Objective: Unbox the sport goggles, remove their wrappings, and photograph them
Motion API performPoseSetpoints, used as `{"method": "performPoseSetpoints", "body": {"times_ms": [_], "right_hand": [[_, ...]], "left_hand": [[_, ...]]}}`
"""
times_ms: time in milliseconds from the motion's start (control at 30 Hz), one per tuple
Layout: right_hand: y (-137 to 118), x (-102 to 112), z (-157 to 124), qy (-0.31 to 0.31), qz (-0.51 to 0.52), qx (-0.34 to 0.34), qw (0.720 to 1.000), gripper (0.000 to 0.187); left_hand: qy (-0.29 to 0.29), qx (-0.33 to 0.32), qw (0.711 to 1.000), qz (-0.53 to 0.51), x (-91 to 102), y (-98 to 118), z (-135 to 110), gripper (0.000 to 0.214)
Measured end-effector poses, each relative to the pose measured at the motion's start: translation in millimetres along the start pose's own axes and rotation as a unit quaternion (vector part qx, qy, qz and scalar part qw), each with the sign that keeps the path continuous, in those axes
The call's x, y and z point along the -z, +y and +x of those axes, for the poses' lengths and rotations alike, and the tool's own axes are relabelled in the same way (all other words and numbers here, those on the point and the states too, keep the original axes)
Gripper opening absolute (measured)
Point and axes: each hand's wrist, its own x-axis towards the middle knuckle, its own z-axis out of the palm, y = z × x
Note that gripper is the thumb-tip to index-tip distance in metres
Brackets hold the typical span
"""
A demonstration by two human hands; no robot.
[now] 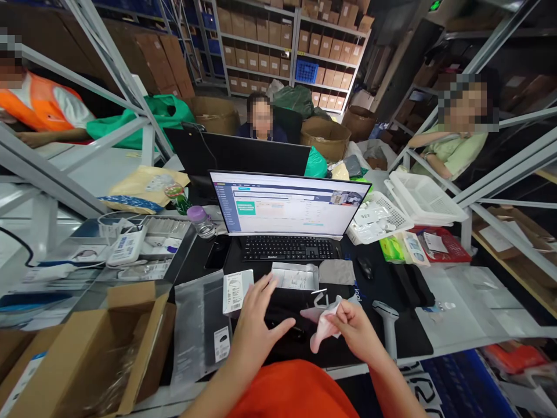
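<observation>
Pink soft piece [322, 331] is lower centre-right of frame, held up over black desk mat [413, 337] by R hand [355, 330]. R fingers [343, 310] are clamped w/ thumb on piece's upper part; lower end hangs loose, not touching mat as far as can be seen. Material hard to tell, prob thin fabric or film. L hand [260, 322] is open, holding nothing, L fingers [270, 284] spread apart, hovering just right of white barcode tag [237, 292]. Clear grey poly bag [198, 331] w/ barcode label [221, 343] lies beside tag, left of L hand. Small dark item [282, 332] sits under L hand, too shadowed to ID.

Grip looks good for soft stuff: a short pinch up high keeps most of piece free & off mat, while open L hand has room on its side.

Around: white opened carton [296, 276] & grey cloth [337, 271] just below kbd [289, 248]; barcode scanner [389, 325] right of R hand; mouse [365, 268] upper right of it. Monitor [289, 203] centre of frame, cardboard box [87, 354] lower left, white plastic baskets [424, 200] right. Co-workers sit beyond desk: one behind monitor [261, 119], one in orange vest [39, 104] upper left, one in green top [452, 151] upper right. Shelves of cartons [287, 46] top of frame.
</observation>
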Motion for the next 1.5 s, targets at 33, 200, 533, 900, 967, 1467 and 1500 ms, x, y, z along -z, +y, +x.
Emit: {"method": "performPoseSetpoints", "body": {"times_ms": [33,200,533,900,967,1467,1500], "right_hand": [[-0.7,-3.1,-0.8,0.02,0.015,0.009,1.0,0.054],[-0.1,-29.2,-3.5,-0.03,-0.064,0.118,0.991,0.043],[8.0,-16.8,-16.5,0.01,-0.285,0.214,0.934,0.049],[0.0,-24.7,-11.5,0.284,0.073,0.072,0.953,0.052],[-3.7,-32.2,-10.0,0.279,0.091,0.06,0.954,0.053],[-18.8,-71.7,-14.8,0.225,-0.161,0.21,0.938,0.047],[-14.4,-73.7,-15.6,0.227,-0.163,0.206,0.938,0.046]], "left_hand": [[0.019,0.066,0.996,-0.06,-8.1,-0.8,-7.2,0.057],[-0.068,0.169,0.915,-0.36,-46.4,19.4,-20.8,0.05],[-0.033,0.18,0.882,-0.433,-43.1,47.7,-14.5,0.043],[-0.076,0.097,0.936,-0.329,-26.6,46.9,-13.8,0.054],[-0.073,0.077,0.948,-0.299,-24.6,45.7,-14.2,0.055],[-0.053,0.122,0.952,-0.274,-22.0,45.3,-17.0,0.049],[-0.052,0.13,0.951,-0.274,-22.9,45.1,-17.3,0.049]]}}
